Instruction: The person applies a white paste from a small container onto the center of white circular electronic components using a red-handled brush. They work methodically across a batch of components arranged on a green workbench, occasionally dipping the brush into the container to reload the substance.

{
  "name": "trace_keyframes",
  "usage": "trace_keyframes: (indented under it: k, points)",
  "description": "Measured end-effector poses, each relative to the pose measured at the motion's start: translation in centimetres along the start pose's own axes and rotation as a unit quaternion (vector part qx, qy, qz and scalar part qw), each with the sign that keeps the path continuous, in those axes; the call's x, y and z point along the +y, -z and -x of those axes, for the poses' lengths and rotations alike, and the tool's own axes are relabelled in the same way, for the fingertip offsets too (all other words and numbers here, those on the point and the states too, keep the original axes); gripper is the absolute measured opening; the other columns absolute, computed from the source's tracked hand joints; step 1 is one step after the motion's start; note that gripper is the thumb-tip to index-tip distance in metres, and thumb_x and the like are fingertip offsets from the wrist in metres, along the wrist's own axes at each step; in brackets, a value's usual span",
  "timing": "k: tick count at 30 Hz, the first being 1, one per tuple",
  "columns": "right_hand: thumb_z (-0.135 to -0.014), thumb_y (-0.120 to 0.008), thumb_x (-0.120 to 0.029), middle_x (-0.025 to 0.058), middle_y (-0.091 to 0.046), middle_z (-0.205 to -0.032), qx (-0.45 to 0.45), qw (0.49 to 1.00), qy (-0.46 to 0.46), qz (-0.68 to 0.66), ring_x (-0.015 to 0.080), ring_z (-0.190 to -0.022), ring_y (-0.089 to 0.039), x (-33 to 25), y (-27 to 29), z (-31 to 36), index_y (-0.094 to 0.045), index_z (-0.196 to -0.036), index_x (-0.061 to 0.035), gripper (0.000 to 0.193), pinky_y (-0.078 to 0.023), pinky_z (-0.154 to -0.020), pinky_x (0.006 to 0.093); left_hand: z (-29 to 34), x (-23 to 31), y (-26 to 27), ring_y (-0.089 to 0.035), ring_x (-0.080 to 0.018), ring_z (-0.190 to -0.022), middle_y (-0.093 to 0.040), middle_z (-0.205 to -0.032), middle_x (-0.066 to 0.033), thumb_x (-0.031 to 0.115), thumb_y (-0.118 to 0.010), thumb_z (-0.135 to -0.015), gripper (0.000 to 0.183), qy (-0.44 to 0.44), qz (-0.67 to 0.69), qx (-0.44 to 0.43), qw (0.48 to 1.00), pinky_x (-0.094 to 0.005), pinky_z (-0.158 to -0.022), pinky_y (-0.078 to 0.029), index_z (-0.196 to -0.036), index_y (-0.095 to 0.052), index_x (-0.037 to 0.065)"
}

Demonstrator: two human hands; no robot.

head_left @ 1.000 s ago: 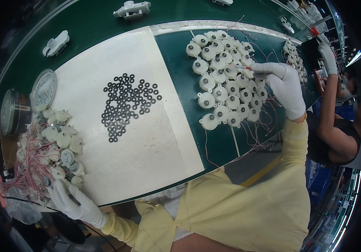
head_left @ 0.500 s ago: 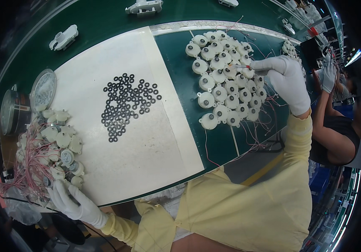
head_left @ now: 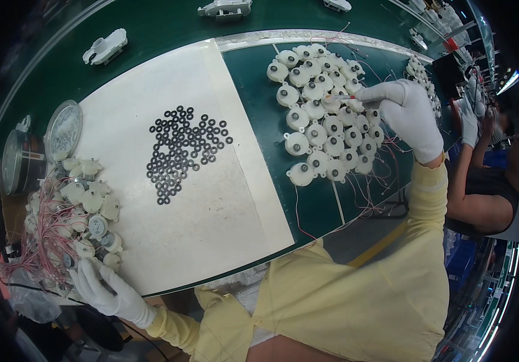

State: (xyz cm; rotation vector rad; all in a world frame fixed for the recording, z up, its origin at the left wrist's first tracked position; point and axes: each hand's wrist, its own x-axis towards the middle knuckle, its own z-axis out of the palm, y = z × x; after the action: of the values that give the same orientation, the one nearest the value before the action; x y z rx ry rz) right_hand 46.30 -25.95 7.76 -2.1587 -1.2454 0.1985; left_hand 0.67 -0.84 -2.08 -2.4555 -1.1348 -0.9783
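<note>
My gloved right hand (head_left: pixel 405 111) is closed on a slim pen-like tool (head_left: pixel 345 97) with a red and pale shaft. Its tip points left, over a cluster of white round motors (head_left: pixel 316 134) on the green mat; whether it touches one I cannot tell. Most of these motors stand face up with a dark piece at the centre. At the lower left, my gloved left hand (head_left: pixel 110 292) rests with fingers apart, beside a heap of motors (head_left: pixel 93 201) tangled in pink wires. Many small black rings (head_left: pixel 178 145) lie loose on the white board (head_left: pixel 211 208) between.
Beyond the board runs a green belt (head_left: pixel 157 27) carrying white housings (head_left: pixel 105 47). Clear round tubs (head_left: pixel 23 161) stand at the left edge. Loose wires trail off the mat's right side. A co-worker's gloved hand (head_left: pixel 469 123) is at the far right, near more motors (head_left: pixel 422 81).
The white housings on the belt have shifted right. My right hand and the tool have moved very slightly left. My left hand stays by the heap.
</note>
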Motion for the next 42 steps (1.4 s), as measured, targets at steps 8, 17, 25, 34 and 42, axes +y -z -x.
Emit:
trace_keyframes:
  k: [8, 17, 25, 34, 42]
  points:
    - [-0.072, -0.043, 0.007, 0.0132, -0.070, -0.071, 0.000, 0.999, -0.022, 0.025, 0.0145, -0.060, -0.065, 0.0, 0.6, 0.3, -0.074, -0.091, -0.0006, 0.037, -0.052, -0.061, 0.0268, 0.1, -0.1, 0.1, -0.050, -0.0416, -0.122, -0.058, -0.123, -0.0181, 0.000, -0.055, -0.090, 0.032, 0.004, -0.004, -0.002, 1.000, -0.0475, -0.100, -0.042, -0.122, -0.059, -0.004]
    - [-0.072, -0.044, 0.007, 0.0138, -0.070, -0.071, 0.011, 0.999, 0.039, 0.031, 0.0180, -0.061, -0.066, -0.4, -0.3, 0.2, -0.074, -0.090, -0.0013, 0.036, -0.053, -0.063, 0.0276, 0.0, 0.0, 0.0, -0.049, -0.0418, -0.123, -0.059, -0.123, -0.0181, 0.001, -0.055, -0.090, 0.033, 0.009, 0.006, -0.007, 1.000, -0.0476, -0.100, -0.042, -0.122, -0.059, -0.004]
    - [-0.072, -0.043, 0.008, 0.0125, -0.070, -0.071, 0.009, 0.999, -0.029, 0.011, 0.0146, -0.060, -0.065, -0.9, 0.7, 0.8, -0.075, -0.091, -0.0016, 0.038, -0.052, -0.061, 0.0269, 0.1, 0.0, 0.0, -0.050, -0.0420, -0.122, -0.059, -0.123, -0.0181, 0.001, -0.055, -0.090, 0.033, 0.004, -0.004, -0.002, 1.000, -0.0483, -0.101, -0.041, -0.122, -0.059, -0.004]
    - [-0.071, -0.043, 0.008, 0.0124, -0.070, -0.073, -0.010, 0.999, -0.028, 0.016, 0.0133, -0.064, -0.065, -0.1, 0.5, 0.5, -0.075, -0.092, -0.0016, 0.040, -0.051, -0.062, 0.0250, -0.1, -0.1, -0.1, -0.053, -0.0357, -0.120, -0.060, -0.124, -0.0190, 0.001, -0.060, -0.090, 0.030, 0.013, 0.008, 0.008, 1.000, -0.0443, -0.101, -0.041, -0.120, -0.063, -0.004]
    - [-0.073, -0.037, 0.012, 0.0115, -0.072, -0.091, 0.094, 0.992, -0.073, -0.041, 0.0138, -0.081, -0.069, -0.3, 1.4, 2.5, -0.071, -0.106, 0.0016, 0.049, -0.054, -0.077, 0.0250, 0.0, 0.0, 0.1, -0.051, -0.0423, -0.121, -0.060, -0.121, -0.0196, 0.003, -0.056, -0.091, 0.030, 0.019, 0.003, -0.008, 1.000, -0.0486, -0.101, -0.041, -0.120, -0.060, -0.006]
